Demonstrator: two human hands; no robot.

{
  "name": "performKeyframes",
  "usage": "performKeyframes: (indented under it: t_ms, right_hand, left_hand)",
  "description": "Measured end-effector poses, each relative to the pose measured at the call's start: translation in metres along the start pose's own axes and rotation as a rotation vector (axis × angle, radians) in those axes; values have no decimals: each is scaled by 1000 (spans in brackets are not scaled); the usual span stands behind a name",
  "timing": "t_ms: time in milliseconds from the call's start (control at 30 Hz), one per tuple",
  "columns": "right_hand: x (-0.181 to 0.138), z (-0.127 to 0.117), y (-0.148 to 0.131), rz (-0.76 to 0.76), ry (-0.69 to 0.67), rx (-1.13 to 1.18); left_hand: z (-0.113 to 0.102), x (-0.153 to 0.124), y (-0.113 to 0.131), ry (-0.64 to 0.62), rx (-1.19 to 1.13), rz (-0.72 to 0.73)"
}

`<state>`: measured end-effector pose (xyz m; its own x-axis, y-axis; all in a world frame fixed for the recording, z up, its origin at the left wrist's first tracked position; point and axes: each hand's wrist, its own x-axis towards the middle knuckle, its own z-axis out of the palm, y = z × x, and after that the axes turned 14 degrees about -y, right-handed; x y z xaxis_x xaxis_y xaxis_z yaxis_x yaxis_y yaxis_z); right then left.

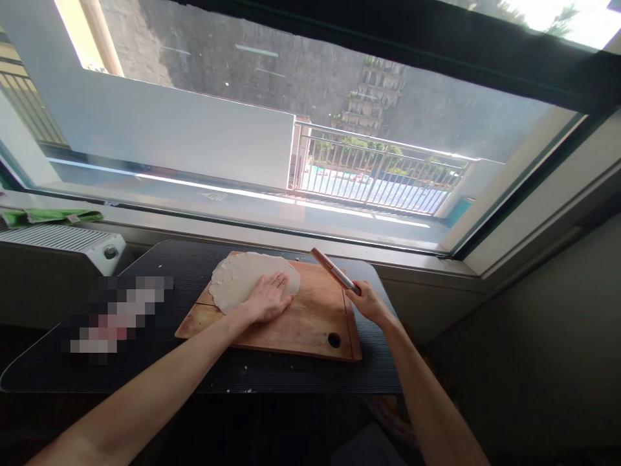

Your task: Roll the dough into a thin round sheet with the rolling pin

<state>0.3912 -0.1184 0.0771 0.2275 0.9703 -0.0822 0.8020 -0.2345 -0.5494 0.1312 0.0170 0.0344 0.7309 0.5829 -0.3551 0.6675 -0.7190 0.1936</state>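
Your left hand [268, 298] lay flat, fingers [280, 282] spread and holding nothing, pressed on the near right edge of the rolled dough sheet [242, 278]. Your right hand [369, 301] was closed around the near end of the rolling pin [336, 270], which angled up and away over the right side of the wooden cutting board [301, 323], apparently lifted or only lightly touching it. The dough sat on the far left part of the board, its far edge lapping over the board's rim onto the dark counter [204, 375].

To do this well, you would have kept the left palm light, so the thin sheet was steadied without stretching or tearing, and brought the pin down level across the dough rather than end-first. The overhanging edge looked likely to stick or thin out.

Your palm covered part of the dough, so its thickness there could not be judged. Whether the pin touched the board was unclear. A blurred patch [116, 317] hid something on the counter's left, and white specks near the front edge were too small to identify.
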Motion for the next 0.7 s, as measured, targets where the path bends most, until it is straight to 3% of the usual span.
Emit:
performKeyframes:
  t_ms: [167, 333, 600, 700]
  right_hand:
    - [-10, 3, 7, 4, 60, 76]
    - [-12, 3, 11, 17, 50, 98]
    - [-8, 9, 5, 6, 1, 66]
    - [3, 15, -17, -7, -12, 101]
  left_hand:
    - [-9, 18, 16, -6, -12, 18]
    - [2, 8, 19, -5, -14, 105]
    - [24, -42, -39, 50, -87, 54]
    - [24, -62, -54, 116, -347, 125]
